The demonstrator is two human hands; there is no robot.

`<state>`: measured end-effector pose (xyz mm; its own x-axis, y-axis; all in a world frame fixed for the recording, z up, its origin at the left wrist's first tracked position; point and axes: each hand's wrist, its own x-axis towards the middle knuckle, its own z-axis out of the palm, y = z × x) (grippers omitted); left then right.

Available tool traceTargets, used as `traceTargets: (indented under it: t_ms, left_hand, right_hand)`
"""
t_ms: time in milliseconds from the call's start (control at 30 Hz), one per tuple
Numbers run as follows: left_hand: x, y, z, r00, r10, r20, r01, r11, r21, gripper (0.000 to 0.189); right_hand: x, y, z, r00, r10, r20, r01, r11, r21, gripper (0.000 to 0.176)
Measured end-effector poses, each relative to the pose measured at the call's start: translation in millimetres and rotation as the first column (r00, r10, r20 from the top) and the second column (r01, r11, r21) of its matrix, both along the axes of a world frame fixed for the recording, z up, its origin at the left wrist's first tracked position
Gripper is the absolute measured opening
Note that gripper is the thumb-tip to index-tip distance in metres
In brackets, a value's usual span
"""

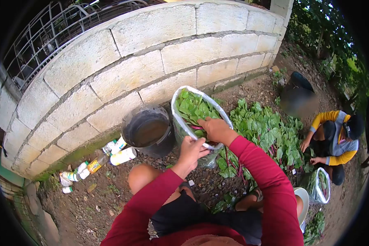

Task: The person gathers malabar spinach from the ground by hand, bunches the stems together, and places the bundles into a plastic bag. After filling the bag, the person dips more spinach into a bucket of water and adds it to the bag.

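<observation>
A clear plastic bag [179,123] stands upright in front of me, filled with leafy greens [194,107] that have purple-red stems. My left hand [190,152] pinches the near rim of this bag, thumb on top. Inside the bag's mouth, my right hand [217,130] is closed on the greens at the near side, with a purple stem showing by the fingers. Its fingertips are partly hidden among the leaves. Just right of the bag, a large heap of the same greens [258,127] lies on the ground.
A black bucket [149,131] with brownish liquid stands left of the bag, before a block wall [143,69]. Several bottles [96,163] lie along the wall. At right, a co-worker [336,137] crouches by another filled bag [323,186]. A dark container [297,96] sits farther back.
</observation>
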<state>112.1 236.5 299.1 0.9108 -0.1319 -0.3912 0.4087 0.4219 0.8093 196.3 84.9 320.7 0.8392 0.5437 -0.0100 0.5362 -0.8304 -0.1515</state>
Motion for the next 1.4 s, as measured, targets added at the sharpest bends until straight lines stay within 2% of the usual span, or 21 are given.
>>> traceTargets:
  t_ms: [100,233,333,367,467,500,533,600,700,833,933,1000,1067,1133,1167,1200,1267,1300,1333,1367,1400]
  left_hand:
    - [5,-11,0,1.0,0.006,-0.006,-0.007,0.999,-0.04,0.022]
    - [3,-3,7,0.999,0.051,0.015,-0.049,0.993,-0.106,0.017]
    - [-3,10,11,1.0,0.02,0.012,-0.019,0.994,-0.104,0.017]
    - [-7,12,15,1.0,0.0,0.007,0.001,0.996,-0.091,0.017]
    - [-13,14,15,1.0,0.001,0.008,0.0,0.998,-0.07,0.017]
    - [-12,14,13,1.0,0.01,0.008,-0.009,0.997,-0.081,0.017]
    - [-11,13,14,1.0,0.014,0.006,-0.013,0.996,-0.093,0.017]
    - [-11,10,20,1.0,0.029,-0.003,-0.029,0.996,-0.087,0.014]
    - [-14,4,16,0.999,0.042,0.018,-0.041,0.997,-0.069,0.009]
    - [-26,1,15,1.0,0.018,0.017,-0.016,0.994,-0.105,0.006]
    - [-23,5,19,0.995,0.039,-0.09,-0.048,0.995,-0.093,0.008]
    - [-12,14,17,0.997,0.069,-0.032,-0.072,0.99,-0.121,0.011]
    - [2,28,21,0.999,-0.002,-0.051,0.0,0.999,-0.053,0.014]
    - [16,48,34,0.971,-0.234,-0.05,0.239,0.962,0.129,0.019]
    - [21,56,44,0.946,-0.322,-0.028,0.315,0.897,0.312,0.022]
    - [33,78,57,0.802,-0.584,0.128,0.267,0.542,0.797,0.025]
    - [53,95,49,0.79,-0.551,0.268,0.097,0.545,0.833,0.035]
    - [67,101,61,0.828,-0.523,0.203,0.079,0.467,0.881,0.036]
    - [84,110,60,0.834,-0.473,0.284,-0.033,0.472,0.881,0.036]
    - [100,114,57,0.879,-0.327,0.347,-0.115,0.56,0.821,0.036]
    - [125,116,47,0.889,-0.201,0.412,-0.233,0.576,0.784,0.034]
  right_hand:
    - [15,7,15,0.992,0.019,-0.125,-0.018,1.0,0.004,0.068]
    - [19,12,15,0.942,0.126,-0.31,-0.086,0.986,0.141,0.071]
    - [-5,8,24,0.906,0.164,-0.39,-0.125,0.985,0.123,0.07]
    - [-6,9,34,0.882,0.151,-0.447,-0.164,0.986,0.01,0.072]
    - [2,15,50,0.961,0.204,-0.188,-0.229,0.965,-0.127,0.065]
    - [4,20,43,0.977,0.198,-0.08,-0.202,0.978,-0.051,0.053]
    - [9,21,38,0.975,0.166,-0.15,-0.163,0.986,0.035,0.055]
    - [15,14,-27,0.984,0.122,0.126,-0.136,0.985,0.107,0.064]
    - [3,21,-27,0.981,0.09,-0.17,-0.107,0.99,-0.093,0.072]
    - [-13,22,-41,0.974,0.18,-0.141,-0.201,0.966,-0.16,0.071]
    - [-10,38,-78,0.979,0.132,-0.155,-0.16,0.97,-0.185,0.069]
    - [-2,51,-70,0.972,0.125,-0.198,-0.171,0.957,-0.234,0.069]
    - [8,52,-67,0.965,0.181,-0.188,-0.223,0.946,-0.235,0.068]
    - [10,54,-64,0.97,0.147,-0.192,-0.188,0.959,-0.214,0.068]
    - [8,53,-63,0.969,0.133,-0.208,-0.177,0.962,-0.208,0.068]
    - [4,45,-58,0.98,0.143,-0.135,-0.164,0.973,-0.161,0.068]
    - [4,37,-46,0.982,0.161,-0.1,-0.172,0.978,-0.117,0.062]
    - [3,34,-36,0.983,0.164,-0.086,-0.165,0.986,-0.009,0.058]
    - [2,29,-23,0.983,0.167,-0.07,-0.16,0.982,0.101,0.054]
    - [2,24,-8,0.984,0.171,-0.052,-0.156,0.965,0.209,0.051]
    - [5,18,11,0.991,0.069,-0.118,-0.036,0.966,0.258,0.048]
